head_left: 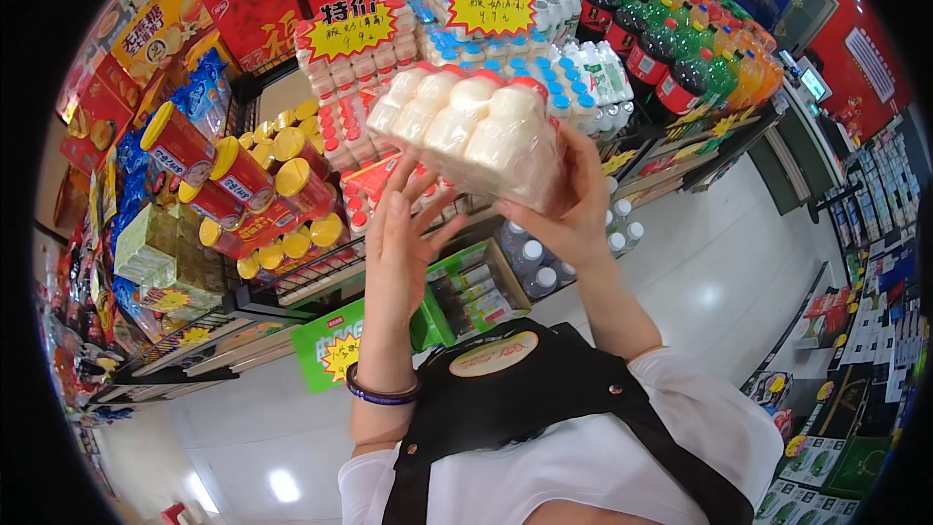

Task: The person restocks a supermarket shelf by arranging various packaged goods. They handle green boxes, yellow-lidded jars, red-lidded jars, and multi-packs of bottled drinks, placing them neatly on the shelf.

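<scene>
A shrink-wrapped pack of small white drink bottles with red caps [474,124] is held up, tilted, in front of a shelf display. My right hand [572,200] grips its right end, thumb below and fingers behind. My left hand [408,233] is just under the pack's left end with fingers spread; whether a fingertip touches the film cannot be told. Behind the pack stand stacked packs of red-capped bottles [346,80] and blue-capped bottles [572,84], with yellow starburst price signs [490,7] in front.
Yellow-lidded tubs [244,175] and green cartons [171,255] stand on the wire rack at left. Large soda bottles [649,51] fill the right. Below are an open green box [474,292] and white-capped bottles [536,262] near the tiled floor [670,270]. Further shelves line the far right.
</scene>
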Demonstrator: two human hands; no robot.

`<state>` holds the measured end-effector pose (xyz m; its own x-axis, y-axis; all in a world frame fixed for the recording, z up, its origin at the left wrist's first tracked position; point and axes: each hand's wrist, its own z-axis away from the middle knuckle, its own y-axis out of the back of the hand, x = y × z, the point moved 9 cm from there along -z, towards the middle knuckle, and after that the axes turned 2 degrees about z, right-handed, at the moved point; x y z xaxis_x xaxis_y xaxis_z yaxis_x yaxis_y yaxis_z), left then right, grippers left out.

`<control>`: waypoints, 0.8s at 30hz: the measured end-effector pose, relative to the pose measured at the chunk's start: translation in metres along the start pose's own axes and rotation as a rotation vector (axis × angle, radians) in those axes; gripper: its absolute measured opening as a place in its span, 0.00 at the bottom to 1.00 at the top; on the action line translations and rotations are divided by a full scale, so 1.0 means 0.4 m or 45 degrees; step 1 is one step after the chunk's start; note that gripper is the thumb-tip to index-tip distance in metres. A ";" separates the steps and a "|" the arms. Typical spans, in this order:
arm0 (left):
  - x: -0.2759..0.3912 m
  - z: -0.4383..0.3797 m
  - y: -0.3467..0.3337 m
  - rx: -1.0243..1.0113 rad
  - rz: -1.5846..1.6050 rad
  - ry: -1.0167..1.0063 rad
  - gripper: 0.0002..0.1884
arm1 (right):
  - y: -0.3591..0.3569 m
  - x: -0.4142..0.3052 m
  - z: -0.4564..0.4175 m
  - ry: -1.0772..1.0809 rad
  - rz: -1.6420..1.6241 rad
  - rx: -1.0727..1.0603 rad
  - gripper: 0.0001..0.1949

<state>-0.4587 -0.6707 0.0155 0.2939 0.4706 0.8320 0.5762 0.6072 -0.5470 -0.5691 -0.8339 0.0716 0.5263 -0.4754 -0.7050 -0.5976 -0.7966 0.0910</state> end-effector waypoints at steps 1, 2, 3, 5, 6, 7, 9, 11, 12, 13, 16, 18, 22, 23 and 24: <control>-0.010 0.002 -0.008 -0.062 0.125 0.042 0.41 | 0.000 -0.015 -0.002 0.094 0.185 -0.050 0.45; -0.007 0.003 -0.017 -0.095 0.157 0.043 0.43 | 0.003 -0.017 -0.009 0.081 0.225 -0.049 0.44; -0.003 -0.001 -0.036 -0.137 0.192 0.042 0.44 | 0.000 -0.029 -0.017 0.097 0.267 -0.074 0.44; 0.000 -0.003 -0.056 -0.176 0.240 0.058 0.47 | -0.011 -0.050 -0.025 0.129 0.352 -0.124 0.43; 0.000 -0.007 -0.063 -0.176 0.252 0.072 0.49 | -0.015 -0.045 -0.027 0.100 0.310 -0.094 0.40; 0.000 -0.010 -0.070 -0.175 0.263 0.086 0.50 | -0.022 -0.057 -0.029 0.123 0.405 -0.128 0.40; -0.010 -0.010 -0.073 -0.151 0.330 0.141 0.51 | -0.039 -0.095 -0.038 0.162 0.583 -0.205 0.38; -0.039 -0.012 -0.057 -0.130 0.461 0.203 0.51 | -0.050 -0.114 -0.050 0.154 0.693 -0.250 0.37; -0.047 -0.013 -0.060 -0.129 0.535 0.203 0.50 | -0.052 -0.119 -0.058 0.150 0.739 -0.293 0.37; -0.056 -0.010 -0.069 -0.146 0.619 0.235 0.48 | -0.057 -0.123 -0.064 0.148 0.785 -0.336 0.37; -0.064 -0.009 -0.084 -0.145 0.701 0.221 0.46 | -0.066 -0.139 -0.072 0.167 0.862 -0.394 0.37; -0.063 -0.008 -0.092 -0.113 0.732 0.216 0.50 | -0.077 -0.151 -0.075 0.194 0.904 -0.428 0.37; -0.051 -0.007 -0.094 -0.089 0.791 0.135 0.48 | -0.092 -0.168 -0.084 0.302 0.928 -0.436 0.36; -0.055 -0.004 -0.092 -0.059 0.792 0.131 0.48 | -0.097 -0.173 -0.084 0.325 0.932 -0.444 0.36; -0.055 -0.003 -0.090 -0.033 0.793 0.122 0.47 | -0.104 -0.180 -0.086 0.354 0.936 -0.452 0.35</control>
<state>-0.4850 -0.7035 0.0170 0.6463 0.6711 0.3632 0.2926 0.2215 -0.9302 -0.5615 -0.7795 0.1427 0.2369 -0.9533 -0.1875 -0.6446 -0.2986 0.7038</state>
